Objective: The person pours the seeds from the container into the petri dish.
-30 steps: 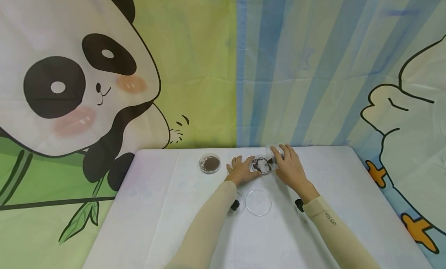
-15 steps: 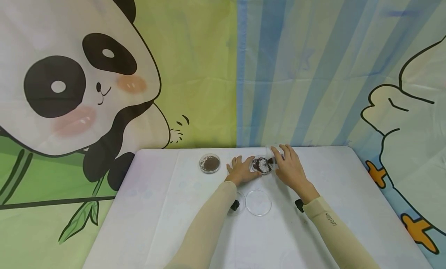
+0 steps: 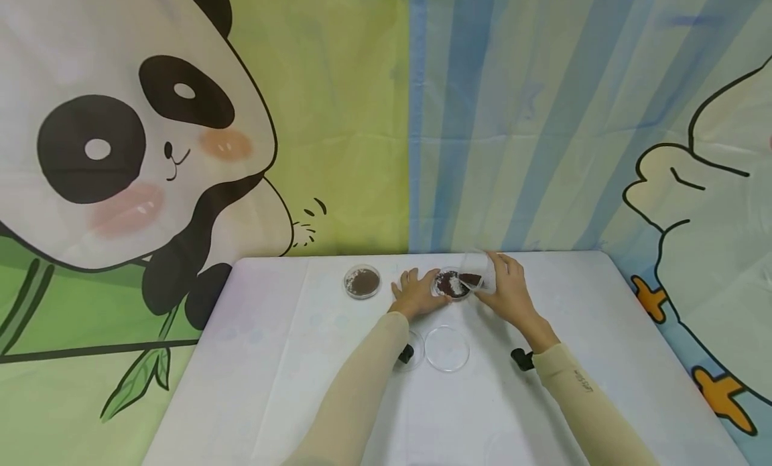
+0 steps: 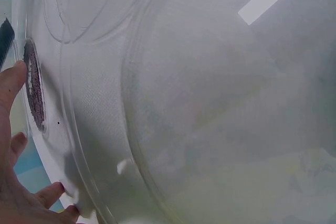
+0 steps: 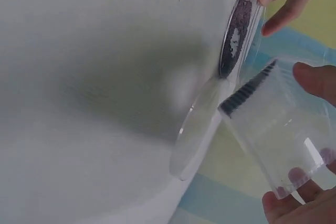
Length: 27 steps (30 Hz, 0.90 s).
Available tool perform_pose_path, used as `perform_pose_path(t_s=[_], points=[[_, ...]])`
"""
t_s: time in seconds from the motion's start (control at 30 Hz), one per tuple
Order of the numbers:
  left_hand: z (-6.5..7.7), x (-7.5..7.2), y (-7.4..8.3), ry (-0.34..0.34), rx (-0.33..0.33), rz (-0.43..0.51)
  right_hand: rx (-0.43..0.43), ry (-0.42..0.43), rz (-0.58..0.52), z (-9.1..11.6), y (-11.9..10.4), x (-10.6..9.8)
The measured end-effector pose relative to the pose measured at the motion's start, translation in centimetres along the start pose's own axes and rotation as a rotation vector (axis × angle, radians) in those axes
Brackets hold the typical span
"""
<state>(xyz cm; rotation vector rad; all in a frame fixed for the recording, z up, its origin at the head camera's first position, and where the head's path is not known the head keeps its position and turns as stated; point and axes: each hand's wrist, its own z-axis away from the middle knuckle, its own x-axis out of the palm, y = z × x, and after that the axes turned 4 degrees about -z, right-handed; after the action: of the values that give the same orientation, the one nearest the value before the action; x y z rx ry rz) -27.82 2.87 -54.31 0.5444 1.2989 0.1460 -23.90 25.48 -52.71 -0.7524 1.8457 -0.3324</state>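
Clear tilted cup point(image 3: 485, 267) hides part of the dish point(image 3: 457, 299).

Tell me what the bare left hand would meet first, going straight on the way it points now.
The left hand would first meet the shallow clear round dish of dark and white granules between its thumb and index finger, likely touching it already; exact contact is unclear.
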Motion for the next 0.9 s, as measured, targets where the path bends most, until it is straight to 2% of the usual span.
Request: perform_pose_path(t_s=[0.13, 0.27, 0.47, 0.6, 0.73, 0.9], points=[[0.1, -0.3, 0.2, 0.003, 0.01, -0.003, 0.131, 0.029, -0.166, 0.5, 0.4, -0.3], [0.3, -0.4, 0.1, 0.006, 0.011, 0.007, 0.189, 0.072, -0.287, 1.1, 0.9, -0.7], [0.2, -0.2, 0.0, 0.001, 0.003, 0.006, 0.328, 0.069, -0.526, 2.5, 1.2, -1.4], [0.1, -0.3, 0.1, -0.009, -0.002, 0.009, 0.417, 0.08, -0.642, 3.6, 1.7, -1.6], [0.1, -0.3, 0.2, -0.018, -0.004, 0.008, 0.471, 0.096, -0.731, 4.5, 1.9, -2.0], [0.2, -0.3, 0.2, -0.013, -0.002, 0.008, 0.492, 0.115, -0.812, 5.2, 1.8, -2.2]])
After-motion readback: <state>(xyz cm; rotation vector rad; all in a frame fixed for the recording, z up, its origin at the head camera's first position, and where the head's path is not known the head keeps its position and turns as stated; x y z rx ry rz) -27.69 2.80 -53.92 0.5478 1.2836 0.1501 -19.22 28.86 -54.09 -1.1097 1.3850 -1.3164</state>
